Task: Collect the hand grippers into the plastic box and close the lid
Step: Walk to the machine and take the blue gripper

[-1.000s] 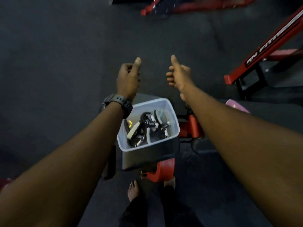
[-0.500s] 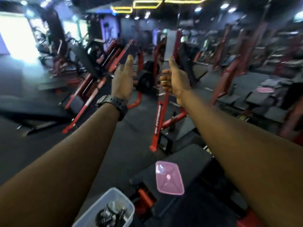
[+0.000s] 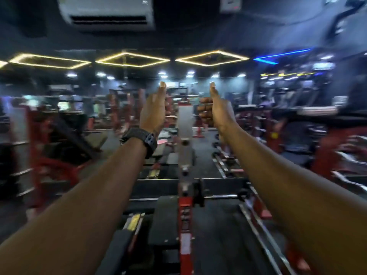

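Plastic box, hand grippers & lid: none of them showed in the head view, so I couldn't tell where they sat or whether the lid was on. My head was up, looking across the gym, not down at the work.

Left hand [image 3: 154, 112] was clenched w/ thumb up, grasping nothing, black watch [image 3: 148, 140] on the wrist. Right hand [image 3: 216, 110] was the same: fingers [image 3: 204, 110] curled in, thumb up, empty. Both arms were out straight, one either side of the red upright post [image 3: 185, 215], hands well above its red part & apart from each other.

My read: this was a sign-off gesture, not a working grip. If the lid wasn't on yet, the job needed eyes back down first, then both hands opened, lid set square on the box rim & pressed at the corners, w/ no gripper handle poking over the edge.

Room to move: the air round both hands was free, nothing touching them. Left of the post lay a black bench pad [image 3: 164, 221], right of it a steel bar [image 3: 220, 196] running sideways, both low under my arms. Dropping the hands straight down meant hard edges near the forearms, so I'd have pulled elbows in first. Beyond the post were red machines, blurred. High above it were yellow strip lights [image 3: 132, 59] & an AC unit [image 3: 107, 12].
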`<state>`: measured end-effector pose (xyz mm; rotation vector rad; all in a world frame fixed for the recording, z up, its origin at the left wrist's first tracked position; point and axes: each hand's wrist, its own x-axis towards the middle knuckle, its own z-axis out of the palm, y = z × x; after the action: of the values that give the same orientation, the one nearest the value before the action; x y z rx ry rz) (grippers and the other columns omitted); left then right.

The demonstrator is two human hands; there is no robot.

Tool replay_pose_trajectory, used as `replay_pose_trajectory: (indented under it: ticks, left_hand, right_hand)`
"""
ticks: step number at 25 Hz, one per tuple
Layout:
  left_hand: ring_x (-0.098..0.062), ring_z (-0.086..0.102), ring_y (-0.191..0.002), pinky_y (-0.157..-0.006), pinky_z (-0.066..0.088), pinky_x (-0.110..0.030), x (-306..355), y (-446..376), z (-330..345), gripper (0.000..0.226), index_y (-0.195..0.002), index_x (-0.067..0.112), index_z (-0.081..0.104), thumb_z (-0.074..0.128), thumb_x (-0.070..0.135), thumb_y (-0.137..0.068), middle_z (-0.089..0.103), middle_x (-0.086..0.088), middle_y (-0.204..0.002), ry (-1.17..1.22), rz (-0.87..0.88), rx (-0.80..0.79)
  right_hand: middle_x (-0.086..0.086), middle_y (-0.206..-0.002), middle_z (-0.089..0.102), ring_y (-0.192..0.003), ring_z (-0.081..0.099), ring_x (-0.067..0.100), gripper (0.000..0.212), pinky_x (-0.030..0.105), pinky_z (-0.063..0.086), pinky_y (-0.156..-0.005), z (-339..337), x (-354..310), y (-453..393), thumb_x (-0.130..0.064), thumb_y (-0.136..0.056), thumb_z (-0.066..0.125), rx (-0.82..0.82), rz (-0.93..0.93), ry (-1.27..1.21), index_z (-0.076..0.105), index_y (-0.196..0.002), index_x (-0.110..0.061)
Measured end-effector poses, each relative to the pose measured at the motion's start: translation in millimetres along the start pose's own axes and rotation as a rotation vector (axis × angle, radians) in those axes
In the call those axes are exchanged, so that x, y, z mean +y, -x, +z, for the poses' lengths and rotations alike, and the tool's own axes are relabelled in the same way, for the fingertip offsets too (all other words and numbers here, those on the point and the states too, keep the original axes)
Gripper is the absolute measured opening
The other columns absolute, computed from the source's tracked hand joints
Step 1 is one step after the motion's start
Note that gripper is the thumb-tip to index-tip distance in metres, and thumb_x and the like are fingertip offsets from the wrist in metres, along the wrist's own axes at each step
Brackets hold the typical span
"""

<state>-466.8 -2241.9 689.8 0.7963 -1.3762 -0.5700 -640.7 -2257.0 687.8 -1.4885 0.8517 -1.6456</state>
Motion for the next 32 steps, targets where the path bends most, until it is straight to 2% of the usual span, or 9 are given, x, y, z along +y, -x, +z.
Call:
replay_pose_trajectory:
  ticks: [3, 6, 9, 13, 17, 21, 24, 27, 32]
  left_hand:
    - [-0.021, 0.048, -0.066, -0.068, 0.036, -0.035, 3.0, 9.9, 141.4, 0.053, -0.081, 0.024, 0.055, 0.038, 0.074, -0.08, 0.052, -0.007, -0.084, 0.124, -0.021, -0.161]
    - [-0.023, 0.067, -0.078, -0.073, 0.052, -0.039, 15.5, 37.1, 257.0, 0.069, -0.1, 0.021, 0.065, 0.038, 0.08, -0.075, 0.07, -0.005, -0.095, 0.239, -0.044, -0.276]
    - [-0.017, 0.058, -0.067, -0.061, 0.044, -0.029, 32.2, 62.2, 346.3, 0.081, -0.105, 0.017, 0.063, 0.038, 0.084, -0.066, 0.063, -0.001, -0.088, 0.354, -0.088, -0.441]
    - [-0.018, 0.055, -0.065, -0.06, 0.045, -0.03, 52.4, 107.6, 441.7, 0.05, -0.087, 0.024, 0.057, 0.039, 0.071, -0.083, 0.059, 0.0, -0.08, 0.505, -0.121, -0.707]
    - [-0.018, 0.051, -0.063, -0.058, 0.039, -0.029, 62.8, 155.6, 510.0, 0.046, -0.083, 0.022, 0.055, 0.04, 0.065, -0.09, 0.058, -0.001, -0.077, 0.603, -0.177, -0.844]
    - [-0.012, 0.055, -0.064, -0.058, 0.042, -0.027, 68.4, 209.6, 573.6, 0.045, -0.084, 0.025, 0.056, 0.038, 0.064, -0.094, 0.06, 0.002, -0.079, 0.612, -0.162, -0.934]
    - [-0.013, 0.053, -0.068, -0.064, 0.042, -0.03, 74.4, 240.3, 625.8, 0.046, -0.086, 0.025, 0.056, 0.035, 0.064, -0.095, 0.058, 0.003, -0.081, 0.615, -0.137, -0.981]
    - [-0.012, 0.051, -0.069, -0.063, 0.04, -0.028, 82.9, 263.6, 689.6, 0.045, -0.087, 0.024, 0.056, 0.035, 0.062, -0.096, 0.056, 0.002, -0.083, 0.621, -0.123, -1.018]
    - [-0.013, 0.051, -0.069, -0.059, 0.041, -0.024, 91.5, 272.3, 796.8, 0.047, -0.091, 0.02, 0.056, 0.035, 0.061, -0.097, 0.056, -0.002, -0.085, 0.631, -0.188, -0.983]
  right_hand:
    - [0.009, -0.071, 0.06, -0.054, 0.051, 0.015, 0.051, 0.025, 0.039, -0.051, -124.2, -24.8, 16.3, -0.06, -0.098, 0.047, 0.219, -0.033, 0.077, 0.062, -0.08, -0.014]
    - [0.014, -0.076, 0.06, -0.055, 0.051, 0.017, 0.051, 0.024, 0.039, -0.05, -225.5, -53.6, 49.2, -0.058, -0.1, 0.046, 0.422, -0.046, 0.187, 0.062, -0.082, -0.012]
    - [0.013, -0.075, 0.063, -0.054, 0.053, 0.018, 0.056, 0.026, 0.042, -0.049, -307.5, -87.2, 91.6, -0.057, -0.101, 0.044, 0.644, -0.053, 0.313, 0.067, -0.095, -0.006]
    - [0.01, -0.071, 0.063, -0.054, 0.054, 0.018, 0.054, 0.026, 0.042, -0.05, -392.5, -117.9, 172.9, -0.057, -0.101, 0.044, 1.0, -0.035, 0.422, 0.064, -0.085, -0.01]
    - [0.009, -0.075, 0.062, -0.058, 0.053, 0.015, 0.055, 0.025, 0.043, -0.055, -441.6, -127.1, 241.0, -0.059, -0.1, 0.044, 1.181, 0.01, 0.501, 0.064, -0.095, -0.009]
    - [0.011, -0.08, 0.065, -0.063, 0.056, 0.015, 0.06, 0.026, 0.045, -0.057, -489.5, -133.5, 304.6, -0.06, -0.099, 0.045, 1.311, 0.009, 0.553, 0.068, -0.096, -0.005]
    - [0.009, -0.081, 0.067, -0.071, 0.058, 0.019, 0.062, 0.032, 0.049, -0.067, -535.7, -136.5, 337.5, -0.063, -0.098, 0.045, 1.369, 0.024, 0.585, 0.07, -0.098, -0.006]
    - [0.011, -0.083, 0.065, -0.076, 0.057, 0.023, 0.066, 0.036, 0.049, -0.072, -606.2, -138.1, 354.7, -0.061, -0.1, 0.044, 1.397, 0.022, 0.587, 0.069, -0.109, 0.0]
    - [0.01, -0.088, 0.066, -0.078, 0.058, 0.021, 0.065, 0.035, 0.049, -0.074, -725.1, -146.7, 350.1, -0.061, -0.101, 0.041, 1.362, 0.079, 0.602, 0.068, -0.111, -0.002]
